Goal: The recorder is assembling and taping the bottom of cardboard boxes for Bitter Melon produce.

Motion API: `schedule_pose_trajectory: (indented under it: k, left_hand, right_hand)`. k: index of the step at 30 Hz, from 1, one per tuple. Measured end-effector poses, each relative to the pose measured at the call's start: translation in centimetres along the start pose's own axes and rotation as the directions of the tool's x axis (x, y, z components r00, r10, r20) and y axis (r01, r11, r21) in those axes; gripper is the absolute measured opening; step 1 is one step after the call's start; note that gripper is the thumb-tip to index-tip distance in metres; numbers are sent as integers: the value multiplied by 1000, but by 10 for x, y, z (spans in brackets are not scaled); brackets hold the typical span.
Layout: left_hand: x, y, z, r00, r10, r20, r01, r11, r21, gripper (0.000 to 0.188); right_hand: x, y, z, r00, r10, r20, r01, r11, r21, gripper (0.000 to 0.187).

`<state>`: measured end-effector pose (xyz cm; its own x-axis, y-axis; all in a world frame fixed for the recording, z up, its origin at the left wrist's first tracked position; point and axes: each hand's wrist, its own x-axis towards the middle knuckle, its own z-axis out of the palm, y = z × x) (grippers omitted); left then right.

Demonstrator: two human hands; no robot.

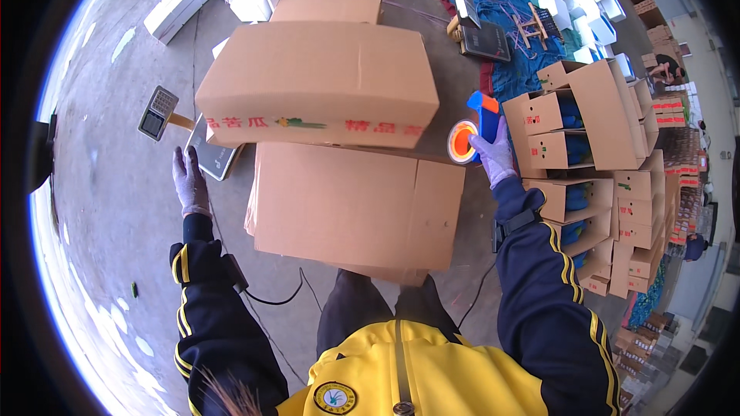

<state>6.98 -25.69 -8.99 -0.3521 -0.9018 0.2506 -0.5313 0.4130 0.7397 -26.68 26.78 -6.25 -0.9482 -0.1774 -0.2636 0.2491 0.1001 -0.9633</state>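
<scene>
Holds the blue-and-orange tape dispenser point(487, 125) in the gloved right hand point(496, 157), closed firmly round the blue body, with the tape roll point(463, 142) facing inward, just beside the right side of the printed carton point(317, 69). Raises the gloved left hand point(191, 182) with fingers loosely spread and gripping nothing, near the dark scale point(213, 157) and, as far as can be seen, apart from any cardboard. Has the printed carton directly ahead between both hands, red lettering toward the body, with the plain lower carton point(331, 204) nearer, above the knees. Cannot tell from this angle whether to count these as two boxes or as parts of one, nor make out any tape strip on the panels in view. Looks, judging by the dispenser at the ready, to be at the taping step, just short of contact. Seems to call next for bringing the left palm onto the cardboard to steady it and press the panels flush, then setting the roll's edge against the seam and drawing it across under even pressure. Calls also for keeping clear of the open cartons point(614, 112), stacked to the right with blue-wrapped goods point(576, 197) inside.
</scene>
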Motion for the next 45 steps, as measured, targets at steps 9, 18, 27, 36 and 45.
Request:
schedule_pose_trajectory:
  k: [9, 18, 27, 36, 45]
  left_hand:
    - [-151, -189, 51, 644, -446, 621, 292, 894, 340, 82]
    - [-163, -187, 108, 724, -564, 396, 451, 822, 347, 84]
    - [-148, -181, 39, 580, -779, 238, 792, 471, -390, 70]
    - [-130, -132, -8, 654, -722, 226, 607, 323, -726, 69]
    - [-96, -103, -3, 747, -620, 240, 539, 353, -765, 57]
  right_hand:
    - [-88, 161, -106, 922, 381, -76, -362, 913, 186, 47]
    - [-99, 217, -80, 854, 453, -256, -263, 800, 539, 30]
    - [-120, 177, -98, 914, 391, -103, -331, 871, 363, 19]
    - [-165, -96, 5, 525, -288, 801, 825, 406, -394, 86]
    - [-174, -31, 82, 288, -66, 955, 925, 277, -260, 98]
